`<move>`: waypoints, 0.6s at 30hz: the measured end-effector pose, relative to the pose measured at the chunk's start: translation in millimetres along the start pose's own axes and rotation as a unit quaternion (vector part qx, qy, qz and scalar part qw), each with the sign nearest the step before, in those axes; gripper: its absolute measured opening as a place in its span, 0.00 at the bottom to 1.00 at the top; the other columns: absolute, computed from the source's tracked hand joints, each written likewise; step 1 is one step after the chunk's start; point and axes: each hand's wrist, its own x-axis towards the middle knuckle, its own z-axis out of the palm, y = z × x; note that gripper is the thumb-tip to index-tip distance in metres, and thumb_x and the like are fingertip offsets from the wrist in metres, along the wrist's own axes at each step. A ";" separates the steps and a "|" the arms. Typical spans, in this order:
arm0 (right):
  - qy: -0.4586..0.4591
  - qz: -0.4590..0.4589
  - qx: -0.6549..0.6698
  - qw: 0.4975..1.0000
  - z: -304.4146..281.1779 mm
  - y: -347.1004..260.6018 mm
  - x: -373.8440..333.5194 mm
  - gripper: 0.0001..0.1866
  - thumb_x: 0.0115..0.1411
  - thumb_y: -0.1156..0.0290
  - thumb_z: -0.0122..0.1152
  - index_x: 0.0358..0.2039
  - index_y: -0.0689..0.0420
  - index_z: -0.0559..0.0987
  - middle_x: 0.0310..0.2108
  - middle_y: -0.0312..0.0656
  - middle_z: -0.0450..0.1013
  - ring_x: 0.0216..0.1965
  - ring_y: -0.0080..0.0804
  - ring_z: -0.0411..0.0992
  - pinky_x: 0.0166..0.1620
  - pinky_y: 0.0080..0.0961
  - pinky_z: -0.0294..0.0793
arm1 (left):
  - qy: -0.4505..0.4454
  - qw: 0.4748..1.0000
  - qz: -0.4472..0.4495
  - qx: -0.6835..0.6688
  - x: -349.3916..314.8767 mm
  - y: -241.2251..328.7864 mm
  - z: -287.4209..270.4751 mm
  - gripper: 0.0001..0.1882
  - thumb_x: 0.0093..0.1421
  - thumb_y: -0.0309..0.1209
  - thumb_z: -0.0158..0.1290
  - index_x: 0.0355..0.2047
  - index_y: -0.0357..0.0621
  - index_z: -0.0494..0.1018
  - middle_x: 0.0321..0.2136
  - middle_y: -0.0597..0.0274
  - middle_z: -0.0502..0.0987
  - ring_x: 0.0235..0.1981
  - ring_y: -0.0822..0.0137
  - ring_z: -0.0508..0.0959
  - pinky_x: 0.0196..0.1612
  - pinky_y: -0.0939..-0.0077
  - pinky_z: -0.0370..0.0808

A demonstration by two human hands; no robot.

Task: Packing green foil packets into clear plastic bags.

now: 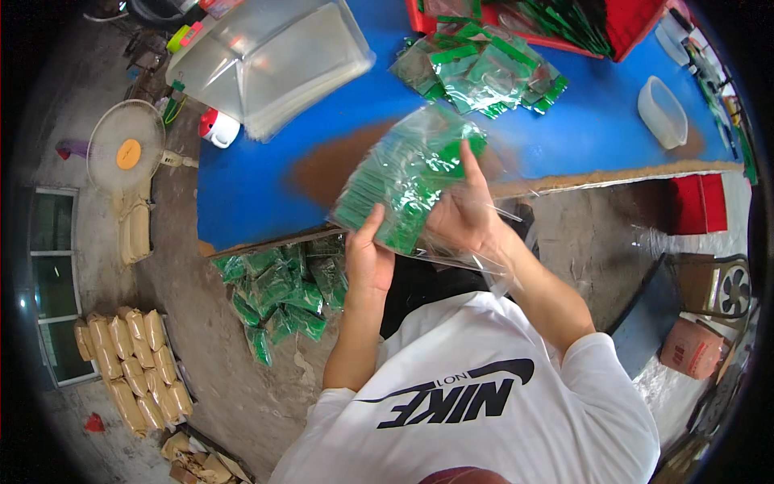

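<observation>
Over the front edge of the blue table [242, 206] I hold a clear plastic bag packed with a row of green-and-clear packets [403, 181]. My left hand [371, 262] grips its near left corner, thumb on top and fingers hidden underneath. My right hand [468, 210] holds the right side, with the thumb stretched up along the bag and the other fingers mostly hidden. Loose clear film trails past my right wrist. Beyond the bag lies a loose pile of green-topped clear packets [484, 68].
A stack of clear plastic bags [310, 68] lies at the far left, beside a red-and-white container [218, 128]. A red crate [637, 28] with more packets stands at the back; a white tub [663, 113] is at right. Filled green bags [282, 290] are heaped below the table's left edge.
</observation>
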 end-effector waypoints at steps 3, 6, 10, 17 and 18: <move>0.013 0.088 0.003 0.996 0.1 -8.1 4.3 0.37 0.65 0.39 0.49 0.64 0.55 0.65 0.62 0.45 0.66 0.62 0.43 0.65 0.66 0.48 0.59 | -0.048 0.997 0.010 -0.061 -3.3 14.1 4.8 0.22 0.68 0.36 0.50 0.58 0.38 0.67 0.56 0.55 0.74 0.56 0.57 0.74 0.61 0.56 0.69; 0.070 0.062 -0.049 0.994 0.5 0.2 1.4 0.31 0.67 0.48 0.53 0.62 0.56 0.66 0.61 0.45 0.66 0.62 0.43 0.65 0.66 0.47 0.59 | -0.017 0.978 -0.099 -0.181 11.9 12.2 -6.9 0.22 0.69 0.38 0.49 0.58 0.38 0.68 0.56 0.53 0.74 0.57 0.55 0.73 0.61 0.52 0.70; 0.174 0.011 -0.144 0.974 -21.5 -13.5 -29.1 0.26 0.71 0.56 0.48 0.60 0.63 0.66 0.60 0.48 0.66 0.61 0.41 0.65 0.64 0.41 0.65 | 0.040 0.994 -0.026 -0.100 13.2 2.3 -14.7 0.22 0.66 0.33 0.55 0.57 0.38 0.68 0.54 0.56 0.75 0.54 0.58 0.75 0.58 0.57 0.73; 0.207 -0.122 -0.517 0.821 -44.6 -41.2 -1.9 0.18 0.71 0.64 0.51 0.49 0.67 0.73 0.36 0.45 0.76 0.32 0.31 0.76 0.38 0.28 0.78 | 0.026 0.999 0.016 -0.039 17.0 17.0 -23.8 0.22 0.66 0.31 0.54 0.58 0.37 0.67 0.54 0.56 0.74 0.54 0.58 0.75 0.58 0.57 0.73; 0.206 -0.126 -0.668 0.704 -44.9 -49.4 2.3 0.17 0.70 0.65 0.52 0.47 0.68 0.72 0.34 0.44 0.76 0.30 0.29 0.75 0.35 0.27 0.77 | -0.004 0.998 -0.009 -0.062 13.9 25.2 -17.1 0.22 0.67 0.32 0.54 0.59 0.37 0.67 0.55 0.55 0.74 0.55 0.58 0.75 0.58 0.57 0.72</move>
